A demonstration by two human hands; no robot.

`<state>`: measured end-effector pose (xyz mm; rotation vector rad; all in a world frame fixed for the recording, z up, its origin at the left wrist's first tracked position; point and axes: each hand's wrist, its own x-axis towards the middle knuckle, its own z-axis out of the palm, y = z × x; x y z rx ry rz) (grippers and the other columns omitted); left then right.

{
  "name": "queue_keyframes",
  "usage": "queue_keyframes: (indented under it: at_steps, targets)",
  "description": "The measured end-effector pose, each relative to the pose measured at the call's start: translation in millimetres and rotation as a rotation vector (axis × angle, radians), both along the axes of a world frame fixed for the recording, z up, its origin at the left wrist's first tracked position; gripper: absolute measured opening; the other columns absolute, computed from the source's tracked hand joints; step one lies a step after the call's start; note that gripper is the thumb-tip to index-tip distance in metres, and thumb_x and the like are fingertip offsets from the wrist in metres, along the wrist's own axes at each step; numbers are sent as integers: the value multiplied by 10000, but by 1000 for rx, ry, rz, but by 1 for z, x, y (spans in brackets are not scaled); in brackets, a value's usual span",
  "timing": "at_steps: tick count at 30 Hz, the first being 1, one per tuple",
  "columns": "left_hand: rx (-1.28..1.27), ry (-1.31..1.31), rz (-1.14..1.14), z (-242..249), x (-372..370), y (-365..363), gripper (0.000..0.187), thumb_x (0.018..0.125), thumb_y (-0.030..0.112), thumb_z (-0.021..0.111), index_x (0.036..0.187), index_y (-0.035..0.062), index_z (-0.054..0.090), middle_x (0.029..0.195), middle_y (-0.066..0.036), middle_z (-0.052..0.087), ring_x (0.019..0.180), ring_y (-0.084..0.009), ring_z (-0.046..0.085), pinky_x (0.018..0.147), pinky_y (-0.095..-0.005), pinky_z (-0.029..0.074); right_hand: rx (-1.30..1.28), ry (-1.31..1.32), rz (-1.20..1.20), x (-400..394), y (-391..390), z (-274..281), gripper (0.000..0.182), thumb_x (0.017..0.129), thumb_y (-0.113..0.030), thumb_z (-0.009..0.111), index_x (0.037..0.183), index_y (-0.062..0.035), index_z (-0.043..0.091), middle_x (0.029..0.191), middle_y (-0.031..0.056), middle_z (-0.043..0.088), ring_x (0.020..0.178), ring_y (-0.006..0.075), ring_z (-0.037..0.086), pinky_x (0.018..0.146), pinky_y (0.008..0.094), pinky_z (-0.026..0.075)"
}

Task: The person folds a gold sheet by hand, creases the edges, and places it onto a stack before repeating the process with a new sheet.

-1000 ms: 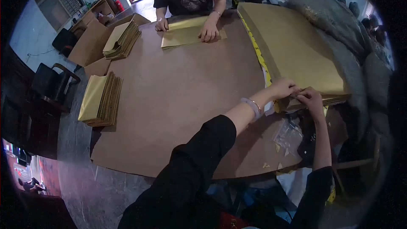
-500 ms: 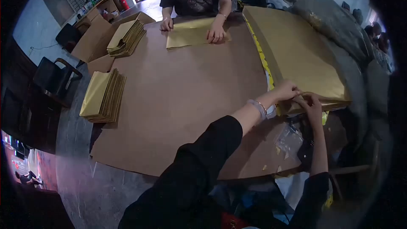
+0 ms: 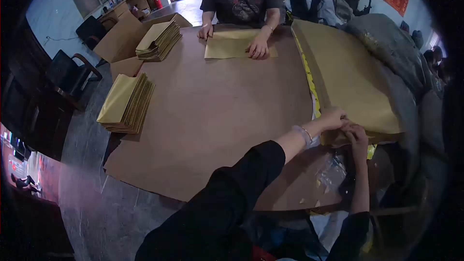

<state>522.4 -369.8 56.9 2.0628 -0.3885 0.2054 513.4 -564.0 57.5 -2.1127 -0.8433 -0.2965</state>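
A tall stack of large brown kraft paper sheets (image 3: 345, 67) lies along the right side of the table. At its near edge, my left hand (image 3: 333, 118) is closed, fingertips pinched on the paper's edge by the near left corner. Just right of it and slightly lower, my right hand (image 3: 356, 136) is closed with its thumb and fingers on the same edge. The two hands nearly touch. How many sheets lie between the fingers is hidden. A bracelet (image 3: 309, 137) circles my left wrist.
Across the brown-topped table (image 3: 217, 116), a masked co-worker (image 3: 241, 5) presses on a flat kraft paper piece (image 3: 229, 48). Folded paper bundles (image 3: 126, 104) stand at the left, beside an open cardboard box (image 3: 118, 38). A clear plastic bag (image 3: 332, 174) lies below my hands. Grey sacks (image 3: 391, 43) flank the stack.
The whole view has shifted, so the table sits a little lower and further right. My hands have drawn closer together at the paper edge. The co-worker's hands stay on the flat piece.
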Motion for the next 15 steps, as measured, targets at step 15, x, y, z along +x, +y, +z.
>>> queue_keyframes:
  at_steps: [15]
  targets:
    - [-8,-95,-133,4,-22,12,348,870,151,564,1197,36,527,1084,-183,617,994,-304,605,829,-382,480,33,-56,-97,-11,9,0,120,799,-49,630,904,10,632,943,128,628,875,246,609,770,307,474]
